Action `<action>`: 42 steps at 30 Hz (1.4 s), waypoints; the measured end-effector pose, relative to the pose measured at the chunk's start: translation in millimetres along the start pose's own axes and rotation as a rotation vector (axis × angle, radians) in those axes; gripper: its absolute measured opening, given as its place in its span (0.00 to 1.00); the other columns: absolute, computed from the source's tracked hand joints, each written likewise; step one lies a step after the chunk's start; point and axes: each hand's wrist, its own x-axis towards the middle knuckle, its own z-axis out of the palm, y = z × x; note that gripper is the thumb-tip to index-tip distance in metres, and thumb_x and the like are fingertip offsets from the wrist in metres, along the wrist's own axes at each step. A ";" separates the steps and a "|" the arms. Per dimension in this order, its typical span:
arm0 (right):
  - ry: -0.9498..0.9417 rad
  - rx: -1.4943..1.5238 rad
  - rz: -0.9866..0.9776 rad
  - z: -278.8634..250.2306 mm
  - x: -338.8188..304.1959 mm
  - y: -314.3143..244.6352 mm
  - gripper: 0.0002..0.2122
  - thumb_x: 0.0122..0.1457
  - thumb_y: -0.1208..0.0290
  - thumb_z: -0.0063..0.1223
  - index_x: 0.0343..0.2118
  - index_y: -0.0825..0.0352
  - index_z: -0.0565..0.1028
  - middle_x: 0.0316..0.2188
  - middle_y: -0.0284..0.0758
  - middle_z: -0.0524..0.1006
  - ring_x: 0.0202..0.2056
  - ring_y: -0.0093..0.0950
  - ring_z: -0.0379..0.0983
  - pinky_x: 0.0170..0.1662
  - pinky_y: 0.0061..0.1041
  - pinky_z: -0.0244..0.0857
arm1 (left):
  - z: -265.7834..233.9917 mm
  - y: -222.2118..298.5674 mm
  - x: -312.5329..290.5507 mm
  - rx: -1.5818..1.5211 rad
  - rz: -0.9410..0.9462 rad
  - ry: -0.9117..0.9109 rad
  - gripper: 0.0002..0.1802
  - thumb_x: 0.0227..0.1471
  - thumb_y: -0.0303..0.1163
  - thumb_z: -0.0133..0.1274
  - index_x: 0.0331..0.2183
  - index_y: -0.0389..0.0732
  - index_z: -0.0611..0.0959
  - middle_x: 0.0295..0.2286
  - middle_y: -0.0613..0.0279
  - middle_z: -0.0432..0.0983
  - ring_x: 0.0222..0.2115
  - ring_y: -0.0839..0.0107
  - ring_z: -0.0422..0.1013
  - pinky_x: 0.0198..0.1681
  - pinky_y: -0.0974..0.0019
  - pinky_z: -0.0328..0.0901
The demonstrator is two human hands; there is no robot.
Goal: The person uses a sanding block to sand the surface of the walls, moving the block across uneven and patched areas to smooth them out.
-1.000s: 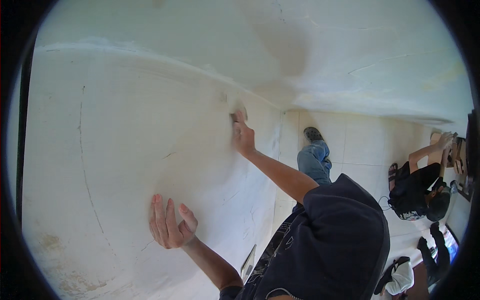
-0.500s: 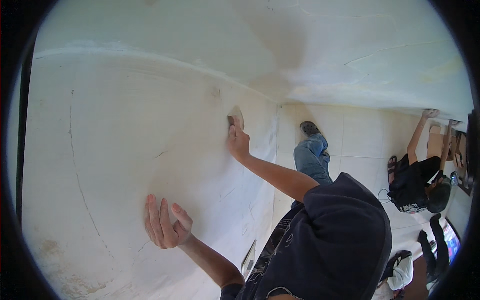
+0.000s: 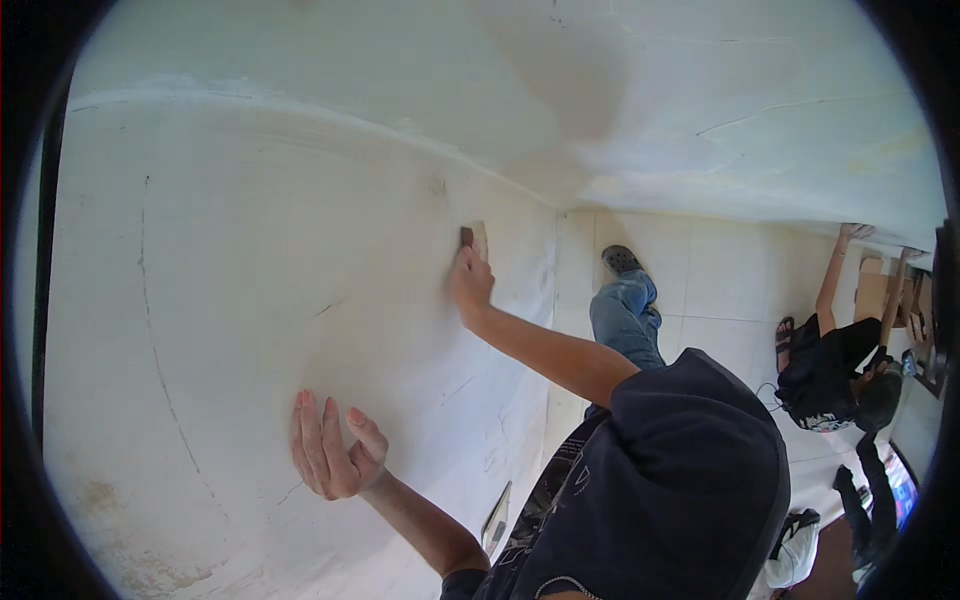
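1. A small block [image 3: 478,238], brown along one side and cream along the other, lies against the pale wall [image 3: 230,300], near the corner where that wall meets a greenish surface [image 3: 400,60].
2. The person's right hand [image 3: 471,284] grips the block, fingers closed around its near end; its far end shows beyond the fingertips.
3. The left hand [image 3: 335,450] is lower and to the left, well apart from the block. It holds nothing: the fingers are loosely extended and the thumb stands apart from them. Whether the whole palm touches the wall cannot be told.
4. On the wall around the hands, a long thin crack [image 3: 153,335] runs to the left, and a brownish stain [image 3: 103,496] shows at lower left.
5. The person wears a dark top [image 3: 660,480]. Beyond the right arm are a leg in blue jeans [image 3: 625,318] and a dark clog [image 3: 622,261] on pale floor tiles [image 3: 720,270].
6. Farther right, a co-worker in black [image 3: 825,378] has one hand [image 3: 856,231] at the greenish surface, near a brown boxy object [image 3: 873,292].
7. At the lower right edge, dark-clad legs [image 3: 873,490] appear beside a bright screen [image 3: 903,487].
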 end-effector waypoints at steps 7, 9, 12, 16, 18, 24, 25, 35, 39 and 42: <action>-0.007 -0.114 -1.207 10.7 -20.7 17.4 0.22 0.65 0.69 0.38 0.62 0.67 0.60 0.50 0.51 0.73 0.54 0.43 0.69 0.53 0.30 0.65 | -1.0 4.4 5.9 0.015 -0.033 0.003 0.13 0.53 0.35 0.55 0.23 0.36 0.84 0.32 0.53 0.83 0.30 0.57 0.80 0.30 0.64 0.73; 0.081 0.030 -1.011 -0.3 8.3 50.9 0.23 0.67 0.63 0.35 0.62 0.67 0.62 0.55 0.50 0.70 0.56 0.41 0.68 0.50 0.25 0.66 | 3.9 9.9 18.1 -0.003 0.007 0.021 0.13 0.53 0.35 0.55 0.23 0.36 0.84 0.32 0.53 0.83 0.30 0.57 0.80 0.30 0.64 0.73; -0.062 -0.067 -0.399 -4.8 -3.8 21.4 0.22 0.66 0.67 0.36 0.60 0.70 0.63 0.56 0.51 0.68 0.58 0.40 0.65 0.56 0.29 0.62 | -5.0 -1.5 -9.1 0.026 -0.037 -0.008 0.14 0.53 0.35 0.55 0.23 0.35 0.84 0.32 0.53 0.83 0.30 0.57 0.80 0.30 0.64 0.73; 0.032 -0.002 -0.553 22.2 25.6 -44.5 0.20 0.66 0.68 0.38 0.58 0.72 0.65 0.58 0.51 0.66 0.57 0.42 0.67 0.58 0.33 0.60 | -0.7 1.7 -2.1 0.006 -0.025 0.023 0.13 0.53 0.34 0.55 0.22 0.35 0.83 0.32 0.53 0.83 0.30 0.58 0.80 0.30 0.64 0.74; -0.038 -0.016 -0.735 23.2 31.0 -58.6 0.20 0.66 0.68 0.39 0.58 0.72 0.65 0.58 0.51 0.65 0.57 0.43 0.67 0.58 0.33 0.60 | -0.5 1.1 0.1 0.005 -0.030 0.026 0.13 0.53 0.34 0.55 0.22 0.35 0.83 0.32 0.53 0.83 0.30 0.58 0.80 0.31 0.64 0.74; -0.160 -0.063 -0.844 -5.3 35.2 3.4 0.22 0.66 0.66 0.38 0.61 0.69 0.62 0.58 0.51 0.65 0.53 0.45 0.69 0.55 0.33 0.64 | -1.7 1.8 3.6 -0.012 -0.025 0.043 0.10 0.52 0.31 0.56 0.24 0.35 0.83 0.33 0.54 0.82 0.30 0.58 0.79 0.29 0.65 0.73; -0.049 -0.167 -0.685 -6.3 40.5 8.5 0.19 0.67 0.63 0.39 0.53 0.72 0.68 0.41 0.45 0.70 0.39 0.35 0.67 0.44 0.31 0.63 | -1.1 2.7 5.7 -0.030 -0.006 0.049 0.10 0.51 0.32 0.57 0.24 0.35 0.83 0.33 0.54 0.82 0.30 0.58 0.80 0.29 0.65 0.74; -0.644 -0.333 -0.599 -26.1 -99.5 -66.8 0.17 0.69 0.59 0.40 0.33 0.69 0.72 0.25 0.24 0.66 0.31 0.17 0.59 0.37 0.20 0.58 | -3.2 -0.6 -5.4 -0.057 -0.196 0.146 0.09 0.44 0.31 0.62 0.22 0.36 0.81 0.33 0.57 0.81 0.31 0.62 0.79 0.29 0.67 0.73; -0.868 -0.418 -0.552 -104.6 -128.0 -64.4 0.14 0.68 0.64 0.42 0.31 0.69 0.72 0.27 0.19 0.65 0.31 0.14 0.58 0.35 0.19 0.57 | -20.7 7.3 -6.9 -0.241 -0.351 0.305 0.07 0.40 0.27 0.64 0.22 0.38 0.82 0.33 0.57 0.82 0.31 0.61 0.79 0.31 0.66 0.74; -0.686 -0.368 -0.276 -170.2 -113.4 -69.8 0.14 0.67 0.65 0.42 0.30 0.69 0.73 0.28 0.21 0.67 0.32 0.13 0.60 0.37 0.19 0.58 | -25.6 29.5 1.7 -0.338 -0.495 0.390 0.05 0.39 0.25 0.64 0.21 0.38 0.82 0.33 0.54 0.82 0.32 0.60 0.79 0.34 0.64 0.74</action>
